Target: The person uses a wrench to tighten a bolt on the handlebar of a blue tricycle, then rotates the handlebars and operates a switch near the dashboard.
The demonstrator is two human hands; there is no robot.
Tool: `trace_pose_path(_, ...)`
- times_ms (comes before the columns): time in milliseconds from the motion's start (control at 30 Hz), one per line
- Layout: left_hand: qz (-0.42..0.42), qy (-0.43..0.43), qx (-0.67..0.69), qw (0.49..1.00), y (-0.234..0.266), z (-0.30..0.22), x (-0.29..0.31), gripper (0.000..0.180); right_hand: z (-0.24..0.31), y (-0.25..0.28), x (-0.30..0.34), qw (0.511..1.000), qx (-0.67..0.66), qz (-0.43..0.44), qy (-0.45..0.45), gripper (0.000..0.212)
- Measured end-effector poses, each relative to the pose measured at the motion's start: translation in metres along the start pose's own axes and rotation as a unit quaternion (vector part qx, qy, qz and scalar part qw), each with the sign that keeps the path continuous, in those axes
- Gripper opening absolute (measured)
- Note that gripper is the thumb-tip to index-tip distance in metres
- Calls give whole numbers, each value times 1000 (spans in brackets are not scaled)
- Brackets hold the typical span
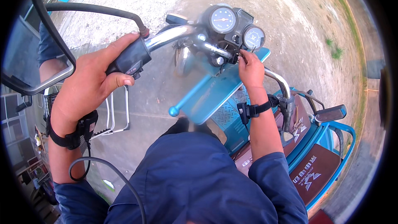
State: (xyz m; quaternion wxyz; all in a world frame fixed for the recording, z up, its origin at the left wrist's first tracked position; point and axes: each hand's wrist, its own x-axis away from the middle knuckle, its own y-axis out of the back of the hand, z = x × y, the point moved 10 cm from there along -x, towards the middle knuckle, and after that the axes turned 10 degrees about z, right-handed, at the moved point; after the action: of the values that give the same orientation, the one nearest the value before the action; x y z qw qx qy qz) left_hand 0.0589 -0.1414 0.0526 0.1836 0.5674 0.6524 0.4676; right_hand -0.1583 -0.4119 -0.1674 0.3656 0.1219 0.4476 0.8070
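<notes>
My left hand (85, 81) is wrapped around the left end of a chrome handlebar (170, 36), at its black switch housing (129, 60), with the thumb along the near side of the switches. My right hand (251, 69) reaches to the middle of the handlebar. Its thumb and fingertips are pinched together at a small black fitting (234, 56) below the gauges. Whatever lies between those fingertips is too small to make out. Just beyond are a round speedometer (223, 19) and a second round gauge (253, 37). The handlebar belongs to a blue three-wheeler.
A mirror (56, 72) stands at the left, another mirror (330, 113) at the right. A blue front panel (215, 93) and a treadplate floor (228, 114) lie below the handlebar. Brown seats (313, 172) sit inside a blue rail. A white metal frame (118, 114) stands on the concrete.
</notes>
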Motion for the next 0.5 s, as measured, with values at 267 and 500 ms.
trace_pose_path(267, 1, 3, -9, 1000, 0, 0, 0, 89, -8, -2, -8, 995, 64, 28, -75, 24)
trace_pose_path(500, -9, -11, -9, 1000, 1, -3, 2, 78, -2, -4, -19, 980, 121, 85, -133, 37)
